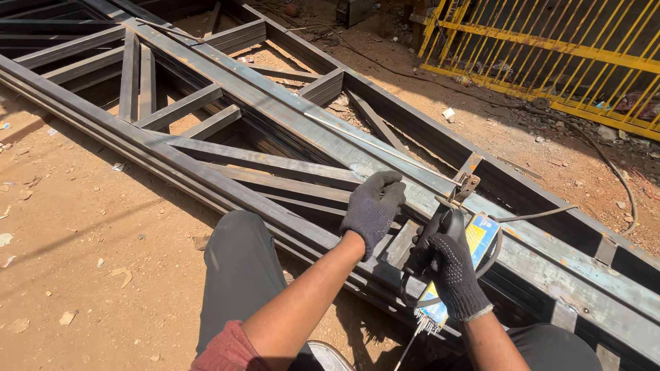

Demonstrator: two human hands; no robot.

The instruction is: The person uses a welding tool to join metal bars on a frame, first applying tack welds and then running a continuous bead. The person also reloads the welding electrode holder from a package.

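A long dark steel truss frame (227,137) lies across the dirt ground. My left hand (375,206), in a dark knit glove, rests with curled fingers on a steel bar of the frame. My right hand (450,264), also gloved, grips a welding electrode holder (460,192) whose rusty clamp jaws hold a thin welding rod (405,161) lying along the frame. Under the right hand lies a blue and yellow packet of welding rods (474,244), with rod ends sticking out at its lower end. A cable (536,214) leaves the holder to the right.
A yellow metal gate (550,48) stands at the upper right. A dark cable (605,158) snakes over the dirt beside it. Small stones and scraps of paper dot the sandy ground (82,227) on the left. My dark-trousered knee (237,268) is against the frame.
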